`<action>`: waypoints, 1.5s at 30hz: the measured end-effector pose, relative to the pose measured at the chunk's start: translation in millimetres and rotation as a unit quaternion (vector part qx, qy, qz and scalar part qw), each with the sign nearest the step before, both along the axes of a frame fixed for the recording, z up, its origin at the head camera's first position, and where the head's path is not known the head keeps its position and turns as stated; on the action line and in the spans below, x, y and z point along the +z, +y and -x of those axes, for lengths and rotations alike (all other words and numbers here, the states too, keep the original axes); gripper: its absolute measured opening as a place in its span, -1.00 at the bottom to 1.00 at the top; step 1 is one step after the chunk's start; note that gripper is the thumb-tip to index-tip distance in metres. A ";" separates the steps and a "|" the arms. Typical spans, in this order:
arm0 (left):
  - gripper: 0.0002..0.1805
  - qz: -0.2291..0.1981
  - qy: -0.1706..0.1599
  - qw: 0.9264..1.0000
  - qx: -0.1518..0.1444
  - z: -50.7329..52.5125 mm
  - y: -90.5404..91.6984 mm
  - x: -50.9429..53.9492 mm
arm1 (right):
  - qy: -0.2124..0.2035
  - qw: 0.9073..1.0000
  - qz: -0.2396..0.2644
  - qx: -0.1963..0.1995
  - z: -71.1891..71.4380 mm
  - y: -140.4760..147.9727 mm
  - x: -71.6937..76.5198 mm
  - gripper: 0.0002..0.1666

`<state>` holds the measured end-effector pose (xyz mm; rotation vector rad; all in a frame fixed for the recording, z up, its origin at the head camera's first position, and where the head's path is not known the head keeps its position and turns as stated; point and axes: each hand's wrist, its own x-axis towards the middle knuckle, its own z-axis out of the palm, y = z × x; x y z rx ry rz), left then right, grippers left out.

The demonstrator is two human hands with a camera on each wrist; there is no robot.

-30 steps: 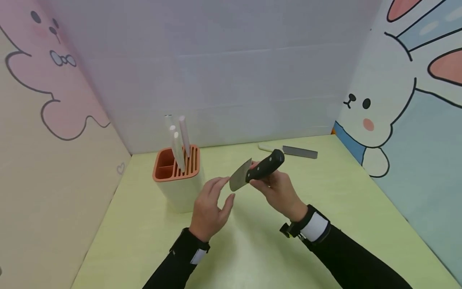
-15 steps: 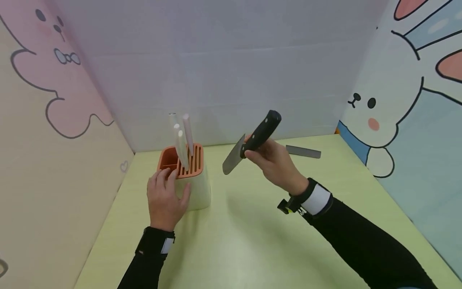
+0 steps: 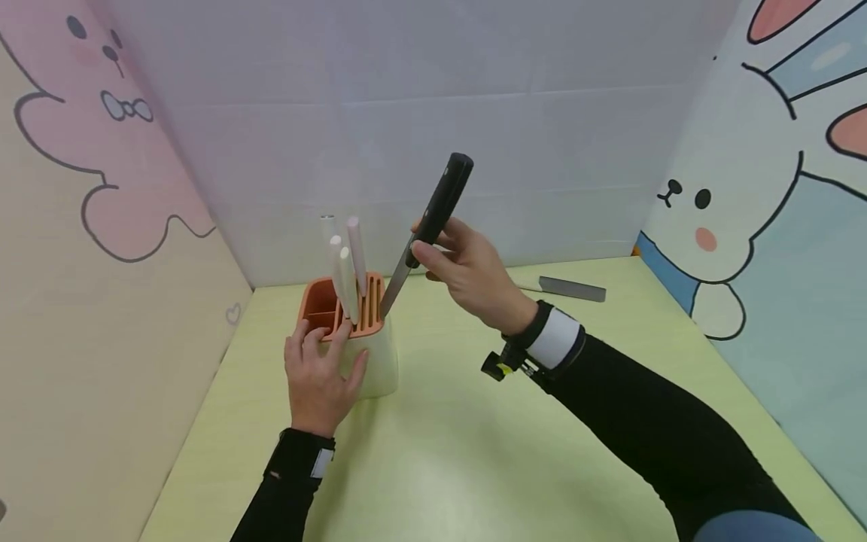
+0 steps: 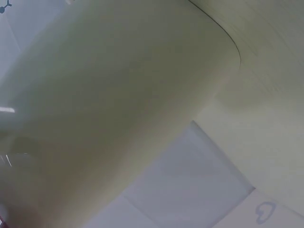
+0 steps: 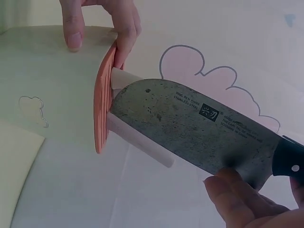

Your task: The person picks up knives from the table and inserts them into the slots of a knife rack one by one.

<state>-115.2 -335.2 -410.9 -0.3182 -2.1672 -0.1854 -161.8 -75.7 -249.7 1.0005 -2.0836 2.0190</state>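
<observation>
My right hand [image 3: 467, 275] holds a black-handled kitchen knife [image 3: 443, 196], blade down. In the right wrist view the broad steel blade [image 5: 185, 121] has its rounded tip close to the slotted orange top [image 5: 101, 104] of the knife block; I cannot tell whether it enters a slot. My left hand [image 3: 321, 373] grips the near side of the cream knife block [image 3: 381, 365], fingers over the orange rim and thumb on the outer wall. Several pale handles [image 3: 348, 278] stand up from the slots. The block's wall [image 4: 118, 95] fills much of the left wrist view.
A knife with a grey rectangular blade [image 3: 572, 290] lies at the back of the pale green table [image 3: 488, 452], its light handle partly behind my right hand. The block's left side has open orange compartments [image 3: 318, 297]. Cartoon-printed walls [image 3: 440, 128] enclose the table on three sides.
My left hand has gone from near the blade to the block's near rim. My right hand has carried the kitchen knife left to the block and turned its blade steeply down.
</observation>
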 end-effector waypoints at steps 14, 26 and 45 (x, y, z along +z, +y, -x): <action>-0.40 -0.030 0.029 0.999 -0.013 3.0 6.2 -2.1 | 0.005 0.999 -0.037 0.001 9.5 -26.1 4.7 -0.53; -0.39 -0.034 0.029 0.999 -0.011 3.3 4.9 -4.8 | 0.001 0.996 -0.085 0.004 10.2 -35.5 6.5 -0.48; -0.40 -0.047 0.035 0.998 -0.007 6.4 4.3 -10.6 | -0.017 0.989 -0.149 0.017 23.4 -58.5 1.1 -0.47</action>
